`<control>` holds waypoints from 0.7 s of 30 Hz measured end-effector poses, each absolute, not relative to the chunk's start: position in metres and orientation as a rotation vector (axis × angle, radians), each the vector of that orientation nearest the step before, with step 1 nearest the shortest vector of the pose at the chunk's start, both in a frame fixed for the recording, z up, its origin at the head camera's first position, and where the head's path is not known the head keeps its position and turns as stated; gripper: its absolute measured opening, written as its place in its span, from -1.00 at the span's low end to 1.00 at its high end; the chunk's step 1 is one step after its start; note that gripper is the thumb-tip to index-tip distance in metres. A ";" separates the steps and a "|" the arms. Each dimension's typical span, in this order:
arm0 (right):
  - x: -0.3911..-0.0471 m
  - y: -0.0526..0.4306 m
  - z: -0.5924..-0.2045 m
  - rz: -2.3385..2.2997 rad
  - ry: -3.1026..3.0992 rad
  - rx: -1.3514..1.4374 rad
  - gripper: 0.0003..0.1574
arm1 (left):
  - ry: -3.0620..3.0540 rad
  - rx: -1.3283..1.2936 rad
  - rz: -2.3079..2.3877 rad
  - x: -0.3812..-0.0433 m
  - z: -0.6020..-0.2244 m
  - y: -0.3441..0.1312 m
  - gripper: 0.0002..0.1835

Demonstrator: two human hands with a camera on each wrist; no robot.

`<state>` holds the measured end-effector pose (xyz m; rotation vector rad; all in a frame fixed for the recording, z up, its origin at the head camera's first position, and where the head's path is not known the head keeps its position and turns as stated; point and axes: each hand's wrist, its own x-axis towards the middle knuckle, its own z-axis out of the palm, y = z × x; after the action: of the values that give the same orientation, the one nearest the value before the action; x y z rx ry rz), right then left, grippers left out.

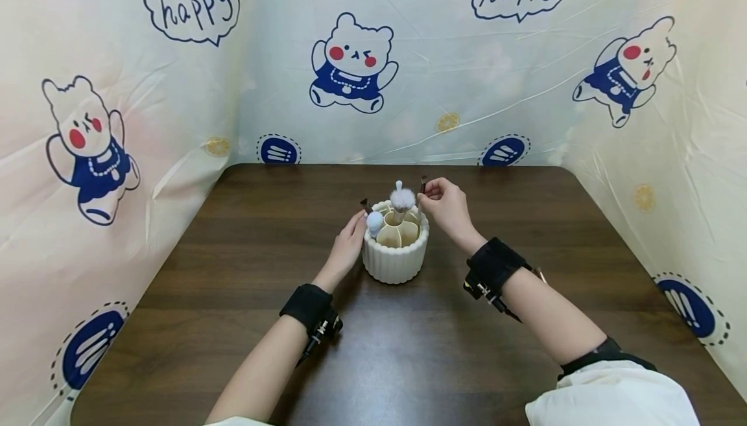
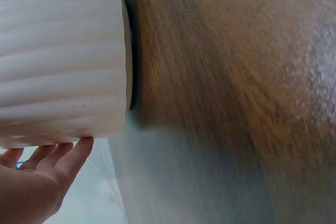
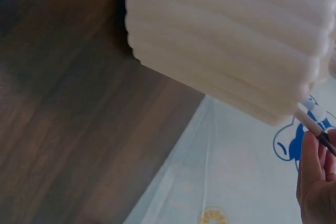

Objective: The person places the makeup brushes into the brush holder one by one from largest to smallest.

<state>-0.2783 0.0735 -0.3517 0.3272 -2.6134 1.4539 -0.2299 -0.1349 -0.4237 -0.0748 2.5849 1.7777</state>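
Note:
A cream ribbed holder (image 1: 395, 262) with several compartments stands upright on the table. My left hand (image 1: 344, 248) rests against its left side; in the left wrist view the fingertips touch the ribbed wall. Above the right rim, my right hand (image 1: 448, 207) pinches a makeup brush (image 1: 423, 185) with a dark head. In the right wrist view that brush (image 3: 308, 121) has a pale lower handle reaching the holder's rim. Inside the holder are a fluffy white brush (image 1: 403, 200), a dark-tipped brush (image 1: 366, 205), a pale blue rounded item (image 1: 375, 222) and a white knobbed stick (image 1: 399, 185).
The dark wooden table (image 1: 245, 251) extends around the holder on all sides. Behind it and at both sides hangs a pale curtain (image 1: 420, 43) printed with bears. Black camera straps (image 1: 496, 264) circle both wrists.

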 end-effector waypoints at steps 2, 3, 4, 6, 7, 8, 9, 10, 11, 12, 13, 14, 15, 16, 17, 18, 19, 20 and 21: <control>-0.277 0.074 -0.354 1.436 -2.628 0.350 -0.75 | 2.591 -0.069 1.775 -0.230 -0.423 -0.134 -0.40; -0.277 0.074 -0.355 1.426 -2.634 0.363 -0.76 | 2.592 -0.072 1.775 -0.230 -0.423 -0.134 -0.40; -0.277 0.074 -0.356 1.415 -2.642 0.370 -0.77 | 2.593 -0.074 1.773 -0.230 -0.423 -0.134 -0.41; -0.276 0.074 -0.358 1.396 -2.654 0.386 -0.78 | 2.595 -0.076 1.768 -0.230 -0.423 -0.134 -0.41; -0.277 0.074 -0.359 1.387 -2.660 0.392 -0.79 | 2.595 -0.080 1.768 -0.230 -0.423 -0.134 -0.41; -0.277 0.074 -0.359 1.381 -2.666 0.400 -0.80 | 2.596 -0.084 1.767 -0.230 -0.423 -0.134 -0.41; -0.277 0.073 -0.360 1.378 -2.674 0.405 -0.80 | 2.595 -0.087 1.767 -0.230 -0.423 -0.134 -0.40; -0.277 0.073 -0.360 1.372 -2.681 0.409 -0.80 | 2.595 -0.083 1.769 -0.230 -0.424 -0.134 -0.40; -0.277 0.073 -0.361 1.371 -2.687 0.414 -0.80 | 2.594 -0.081 1.771 -0.230 -0.424 -0.134 -0.40; -0.277 0.073 -0.362 1.364 -2.693 0.421 -0.80 | 2.594 -0.079 1.773 -0.231 -0.424 -0.134 -0.40; -0.277 0.073 -0.362 1.359 -2.701 0.426 -0.80 | 2.594 -0.080 1.774 -0.231 -0.424 -0.134 -0.40; -0.277 0.073 -0.363 1.354 -2.707 0.430 -0.80 | 2.593 -0.082 1.775 -0.231 -0.424 -0.134 -0.40; -0.277 0.073 -0.363 1.348 -2.713 0.432 -0.79 | 2.592 -0.082 1.776 -0.231 -0.424 -0.134 -0.40; -0.277 0.074 -0.364 1.338 -2.717 0.436 -0.79 | 2.592 -0.084 1.776 -0.231 -0.424 -0.134 -0.40; -0.277 0.074 -0.364 1.330 -2.723 0.440 -0.79 | 2.592 -0.088 1.774 -0.231 -0.424 -0.134 -0.40; -0.277 0.074 -0.365 1.320 -2.729 0.446 -0.79 | 2.592 -0.088 1.773 -0.231 -0.424 -0.133 -0.40; -0.277 0.074 -0.364 1.312 -2.736 0.451 -0.79 | 2.593 -0.089 1.771 -0.231 -0.424 -0.133 -0.40; -0.277 0.074 -0.364 1.304 -2.741 0.461 -0.80 | 2.591 -0.091 1.771 -0.231 -0.424 -0.133 -0.39; -0.277 0.074 -0.363 1.298 -2.747 0.469 -0.80 | 2.590 -0.095 1.771 -0.231 -0.424 -0.133 -0.39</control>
<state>-0.2774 0.0737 -0.3631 0.4693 -2.7472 1.2977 -0.2308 -0.1334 -0.4239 -0.0951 2.5900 1.7708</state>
